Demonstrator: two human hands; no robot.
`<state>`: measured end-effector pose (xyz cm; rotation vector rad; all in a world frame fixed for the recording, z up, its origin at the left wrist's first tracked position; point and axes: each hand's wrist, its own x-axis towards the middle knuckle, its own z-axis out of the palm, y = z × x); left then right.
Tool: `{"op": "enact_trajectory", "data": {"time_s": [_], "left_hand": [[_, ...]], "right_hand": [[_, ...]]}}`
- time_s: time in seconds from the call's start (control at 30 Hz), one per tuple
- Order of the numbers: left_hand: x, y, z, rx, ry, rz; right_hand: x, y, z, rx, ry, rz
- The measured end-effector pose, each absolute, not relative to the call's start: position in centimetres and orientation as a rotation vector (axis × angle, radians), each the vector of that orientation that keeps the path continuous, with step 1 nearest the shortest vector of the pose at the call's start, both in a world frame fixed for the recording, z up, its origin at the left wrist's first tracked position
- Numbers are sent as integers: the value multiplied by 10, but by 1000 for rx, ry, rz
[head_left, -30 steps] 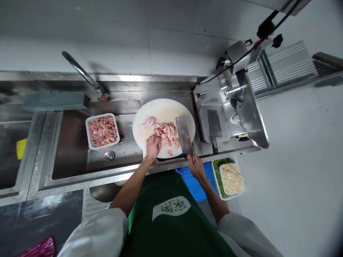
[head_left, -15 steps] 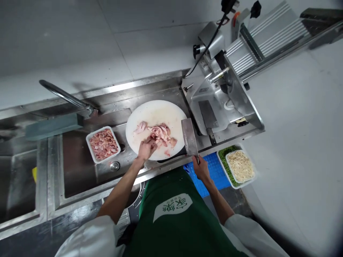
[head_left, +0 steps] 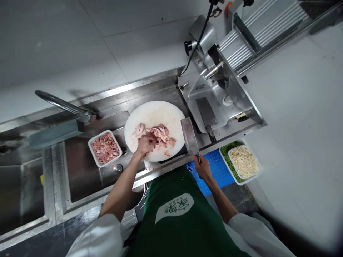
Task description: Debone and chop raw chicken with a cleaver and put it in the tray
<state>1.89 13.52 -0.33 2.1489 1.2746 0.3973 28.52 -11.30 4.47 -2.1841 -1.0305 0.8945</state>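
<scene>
Pieces of raw meat [head_left: 160, 133] lie in a loose pile on the round white cutting board [head_left: 150, 110]. My left hand [head_left: 146, 143] is at the pile's left side, its fingers curled down onto the meat. Its fingertips are partly hidden, but they appear closed on a piece. A paler piece of meat [head_left: 139, 129] lies just above that hand. Off the board's right edge, my right hand [head_left: 202, 167] grips the handle of a cleaver [head_left: 189, 136]. The broad blade points away from me, flat side up, its tip region near the board's rim.
Left of the board stands a white tub of chopped meat [head_left: 105, 148], by the sink [head_left: 83, 175] and faucet [head_left: 61, 103]. On the right is a metal slicing machine [head_left: 214, 96] with another cleaver [head_left: 207, 113] on it. Lower right, a container [head_left: 241, 162] holds green and pale shreds.
My left hand has shifted slightly up and into the meat pile. My right hand keeps the cleaver in nearly the same place. The whole view has turned a little.
</scene>
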Motion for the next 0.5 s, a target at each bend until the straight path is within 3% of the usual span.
{"op": "enact_trajectory", "data": {"time_s": [0.1, 0.33, 0.5], "left_hand": [[25, 149, -2, 2213, 1298, 433], [23, 172, 5, 2246, 982, 138], [2, 167, 13, 1893, 1152, 340]], "right_hand": [[286, -115, 45, -2176, -1033, 880], [286, -119, 48, -2178, -1051, 880], [288, -126, 60, -2180, -1187, 878]]}}
